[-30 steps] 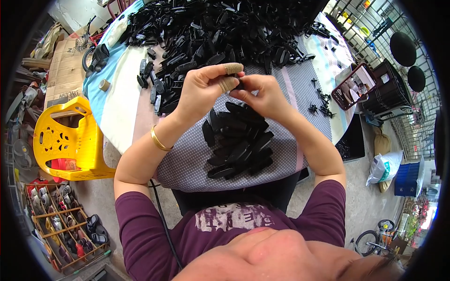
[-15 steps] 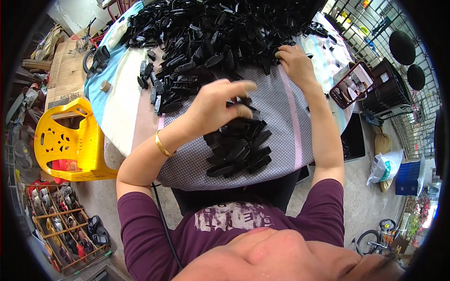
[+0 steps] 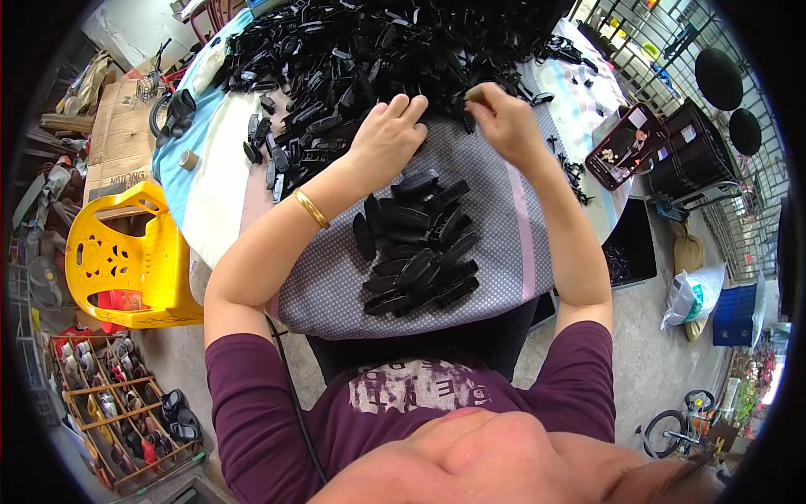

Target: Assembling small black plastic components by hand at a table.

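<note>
A large heap of black plastic parts (image 3: 336,50) covers the far side of the cloth-covered table (image 3: 327,286). Closer to me lies a smaller group of long black plastic pieces (image 3: 416,265), stacked loosely on the dotted grey cloth. My left hand (image 3: 386,143), a gold bangle on its wrist, is at the heap's near edge with bent fingers; what they hold, if anything, is hidden. To its right, my right hand (image 3: 505,126) pinches a small black plastic part at the heap's edge, its fingertips slightly blurred.
A phone (image 3: 625,147) stands at the table's right edge, near small black bits (image 3: 575,176). A tape roll (image 3: 188,157) sits on the left side. Beside the table are a yellow plastic chair (image 3: 126,260), a shoe rack (image 3: 126,412) and a black crate (image 3: 697,155).
My left hand has moved from above the smaller group, away from me, to the heap. My right hand has shifted slightly left and nearer. The smaller group is now uncovered.
</note>
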The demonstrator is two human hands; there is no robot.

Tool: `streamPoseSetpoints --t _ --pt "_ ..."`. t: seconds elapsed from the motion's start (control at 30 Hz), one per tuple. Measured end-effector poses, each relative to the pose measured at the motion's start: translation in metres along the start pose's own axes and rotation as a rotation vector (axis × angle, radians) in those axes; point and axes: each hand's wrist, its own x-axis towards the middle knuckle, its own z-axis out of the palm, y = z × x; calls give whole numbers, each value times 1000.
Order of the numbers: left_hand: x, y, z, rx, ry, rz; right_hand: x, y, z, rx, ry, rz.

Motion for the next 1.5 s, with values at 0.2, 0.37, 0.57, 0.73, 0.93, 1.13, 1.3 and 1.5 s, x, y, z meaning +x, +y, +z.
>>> streamPoseSetpoints --t 0.2,0.37,0.57,0.73,0.93,1.13,1.3,1.5 --pt "-11 12 -14 -306 224 -152 -15 -40 14 363 -32 -127" --pt "-23 7 -18 -1171 264 -497 -18 -45 17 397 -93 -133" --pt "-28 -7 -24 -1884 153 -544 -20 -50 19 670 -111 52" --pt "-25 5 -25 -1316 296 -446 -21 -51 22 588 26 -42" --pt "-28 10 -35 -1377 194 -568 -21 -56 20 494 31 -102" --pt "-28 19 -29 -1695 226 -634 -26 -64 21 303 144 -204" --pt "-29 8 -23 -1821 268 -596 -25 -66 26 383 108 -23" --pt "-29 1 -31 -1717 218 -454 -27 -58 25 400 -176 -44"
